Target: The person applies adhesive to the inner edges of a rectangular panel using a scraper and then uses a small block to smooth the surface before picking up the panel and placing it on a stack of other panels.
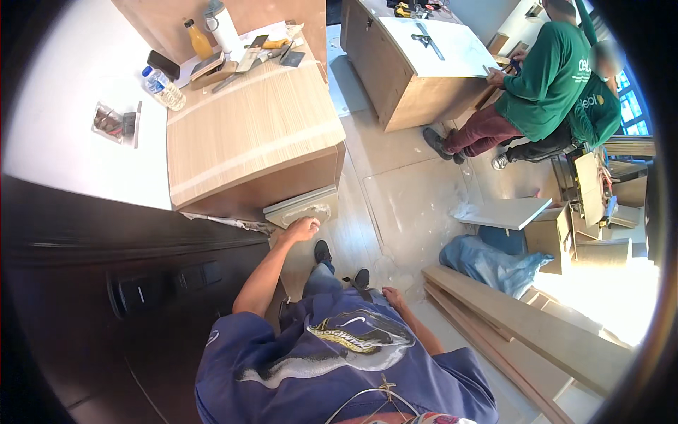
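Observation:
My left hand [302, 229] is closed, its fingers curled at the lower edge of a light board [282, 214] with a rough whitish smear across its face. Whatever those fingers may hold is too small to make out. The board sits at a slant below the near end of a wood-grain cabinet [254, 120]. Beside my right thigh hangs my right hand [393, 297], small in the picture, with its fingers mostly hidden.
A water bottle [163, 89], an orange bottle [198, 41] and a white flask [223, 30] stand on the cabinet top. Two people in green [551, 78] are by a wooden cabinet [424, 95]. Long boards [508, 318] and blue plastic sheeting [491, 261] lie to my right.

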